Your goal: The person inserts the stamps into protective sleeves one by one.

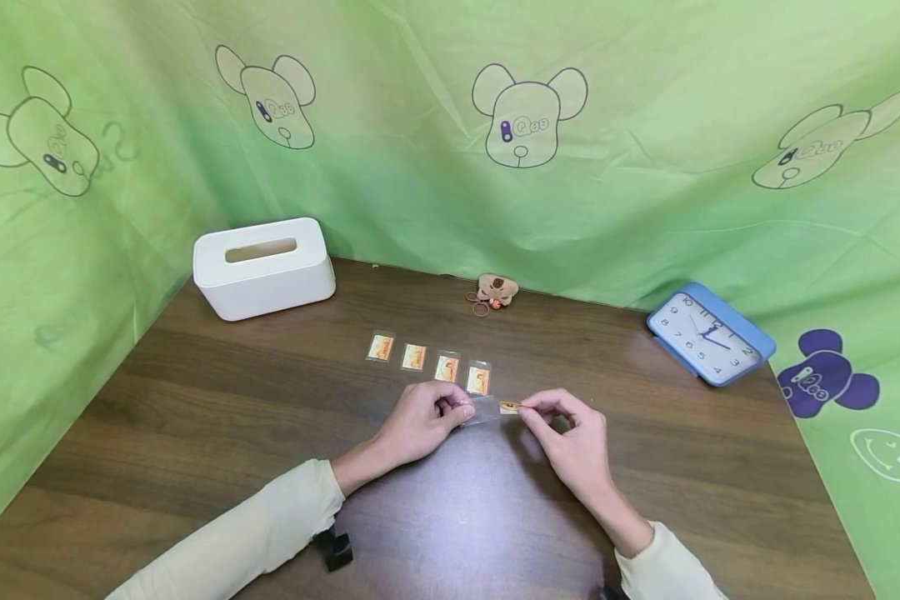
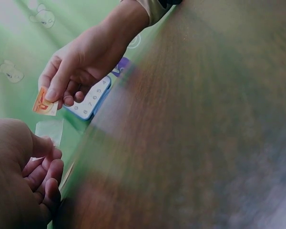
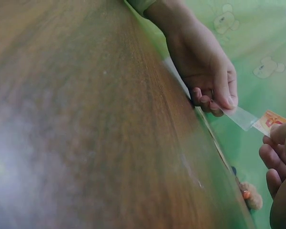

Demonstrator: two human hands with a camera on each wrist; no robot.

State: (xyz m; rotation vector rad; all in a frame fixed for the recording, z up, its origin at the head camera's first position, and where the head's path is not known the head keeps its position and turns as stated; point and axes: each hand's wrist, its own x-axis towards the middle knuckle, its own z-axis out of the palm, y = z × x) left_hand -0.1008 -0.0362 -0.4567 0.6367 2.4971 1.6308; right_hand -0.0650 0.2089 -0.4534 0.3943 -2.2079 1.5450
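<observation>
My left hand [image 1: 425,419] pinches one end of a small clear plastic sleeve [image 1: 482,410] between thumb and forefinger. From the right, my right hand [image 1: 570,433] pinches a small orange and yellow card [image 1: 508,407] by its edge. The card's free end is right at the sleeve's far end in the head view. In the left wrist view the printed card [image 2: 44,103] shows near the translucent sleeve [image 2: 49,131]. The right wrist view has the sleeve [image 3: 240,117] pointing at the card [image 3: 268,122]. Beyond the hands, several sleeved cards [image 1: 413,357] lie in a slanting row.
A white tissue box [image 1: 266,279] stands at the back left of the wooden table [image 1: 232,400]. Near the back edge lies a brown plush keychain [image 1: 497,290]. A blue clock [image 1: 711,335] leans at the right. Green printed cloth [image 1: 405,192] hangs behind the table.
</observation>
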